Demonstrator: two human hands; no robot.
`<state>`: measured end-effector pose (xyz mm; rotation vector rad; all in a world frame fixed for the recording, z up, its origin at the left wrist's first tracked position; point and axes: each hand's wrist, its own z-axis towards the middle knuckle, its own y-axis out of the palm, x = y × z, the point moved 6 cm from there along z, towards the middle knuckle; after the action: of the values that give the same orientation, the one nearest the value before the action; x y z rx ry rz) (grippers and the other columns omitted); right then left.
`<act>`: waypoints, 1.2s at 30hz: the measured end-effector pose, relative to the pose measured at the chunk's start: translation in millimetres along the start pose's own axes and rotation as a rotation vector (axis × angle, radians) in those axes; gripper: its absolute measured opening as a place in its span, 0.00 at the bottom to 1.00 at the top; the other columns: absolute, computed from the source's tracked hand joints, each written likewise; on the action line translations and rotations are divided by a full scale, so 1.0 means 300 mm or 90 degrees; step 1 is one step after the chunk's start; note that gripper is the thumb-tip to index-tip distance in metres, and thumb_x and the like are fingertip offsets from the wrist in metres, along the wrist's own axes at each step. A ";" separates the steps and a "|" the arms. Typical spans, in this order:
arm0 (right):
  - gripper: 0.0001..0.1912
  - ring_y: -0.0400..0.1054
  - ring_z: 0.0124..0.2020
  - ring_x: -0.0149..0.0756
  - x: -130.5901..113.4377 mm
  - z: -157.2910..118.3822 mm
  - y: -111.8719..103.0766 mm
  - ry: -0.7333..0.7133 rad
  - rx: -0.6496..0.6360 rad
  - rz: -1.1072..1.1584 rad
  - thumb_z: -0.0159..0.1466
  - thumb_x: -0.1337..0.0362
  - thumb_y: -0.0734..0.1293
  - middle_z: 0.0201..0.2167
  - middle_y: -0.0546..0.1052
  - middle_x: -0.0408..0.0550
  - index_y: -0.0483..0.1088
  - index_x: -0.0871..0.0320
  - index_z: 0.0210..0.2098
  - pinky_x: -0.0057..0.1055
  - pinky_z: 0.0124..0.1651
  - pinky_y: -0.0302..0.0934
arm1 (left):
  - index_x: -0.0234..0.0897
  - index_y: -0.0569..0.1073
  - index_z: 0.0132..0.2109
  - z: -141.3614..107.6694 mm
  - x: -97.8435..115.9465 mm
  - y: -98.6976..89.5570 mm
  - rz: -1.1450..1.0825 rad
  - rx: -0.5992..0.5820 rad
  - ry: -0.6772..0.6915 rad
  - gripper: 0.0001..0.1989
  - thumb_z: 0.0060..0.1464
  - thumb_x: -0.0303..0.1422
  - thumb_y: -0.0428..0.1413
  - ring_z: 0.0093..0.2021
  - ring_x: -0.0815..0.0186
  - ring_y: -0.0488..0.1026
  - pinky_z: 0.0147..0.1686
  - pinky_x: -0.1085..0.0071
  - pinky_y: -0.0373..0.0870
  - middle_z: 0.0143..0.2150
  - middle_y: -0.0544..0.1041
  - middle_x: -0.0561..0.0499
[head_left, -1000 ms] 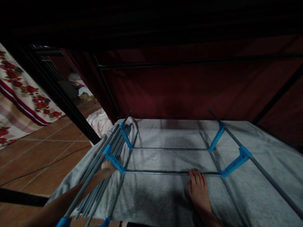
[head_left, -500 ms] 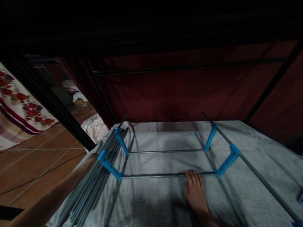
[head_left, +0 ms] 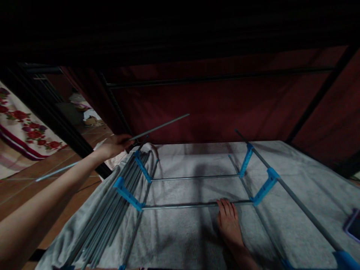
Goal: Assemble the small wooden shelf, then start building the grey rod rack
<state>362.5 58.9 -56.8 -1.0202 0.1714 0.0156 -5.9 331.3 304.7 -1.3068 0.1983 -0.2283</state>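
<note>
My left hand (head_left: 119, 145) is closed around a thin grey metal rod (head_left: 161, 126), raised above the bundle's far end; the rod slants up to the right. The fingers of my right hand (head_left: 228, 215) rest over the near crossbar (head_left: 180, 206) of a frame lying on the grey blanket. Blue plastic connectors (head_left: 128, 194) join this frame's tubes on the left, and matching blue connectors (head_left: 266, 186) join them on the right. A bundle of grey rods (head_left: 108, 213) lies under the left connectors.
Dark red fabric (head_left: 213, 105) hangs behind the blanket (head_left: 191, 161), crossed by dark bars. At the left are a dark post (head_left: 62, 123), a flowered cloth (head_left: 30, 131) and a tiled floor (head_left: 17, 195). A phone (head_left: 353, 227) lies at the right edge.
My left hand has risen from the rod bundle, lifting one rod up and away. My right hand stays on the near crossbar. The view has shifted slightly, showing the phone more fully.
</note>
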 end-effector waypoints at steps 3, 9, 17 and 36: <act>0.29 0.56 0.61 0.46 0.001 0.001 -0.008 -0.008 0.010 0.010 0.59 0.71 0.56 0.55 0.69 0.53 0.59 0.58 0.60 0.47 0.64 0.45 | 0.39 0.72 0.53 0.037 0.188 0.036 -0.021 -0.083 0.101 0.18 0.61 0.40 0.47 0.43 0.67 0.72 0.40 0.79 0.63 0.46 0.78 0.53; 0.31 0.57 0.60 0.45 0.001 0.000 -0.020 -0.025 0.008 0.014 0.60 0.74 0.54 0.55 0.69 0.53 0.56 0.58 0.62 0.47 0.63 0.48 | 0.46 0.71 0.56 0.040 0.509 0.148 0.051 -0.085 0.171 0.21 0.62 0.46 0.44 0.51 0.58 0.72 0.47 0.67 0.64 0.52 0.76 0.48; 0.28 0.57 0.60 0.45 -0.001 0.002 -0.020 -0.014 0.017 0.018 0.61 0.72 0.54 0.55 0.69 0.53 0.59 0.58 0.60 0.48 0.64 0.47 | 0.37 0.74 0.45 -0.097 0.729 0.337 0.072 -0.068 0.315 0.10 0.61 0.31 0.49 0.44 0.59 0.74 0.48 0.61 0.63 0.43 0.77 0.43; 0.26 0.57 0.61 0.41 0.044 -0.004 -0.044 0.096 0.027 0.229 0.65 0.68 0.53 0.58 0.65 0.53 0.58 0.56 0.62 0.47 0.61 0.55 | 0.40 0.70 0.50 -0.522 0.836 0.536 -0.045 -0.117 0.299 0.18 0.58 0.21 0.44 0.47 0.59 0.69 0.50 0.61 0.61 0.45 0.74 0.46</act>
<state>376.6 50.0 -48.1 -0.9370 0.4898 0.2619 201.1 155.6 105.9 -1.4291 0.5828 -0.5897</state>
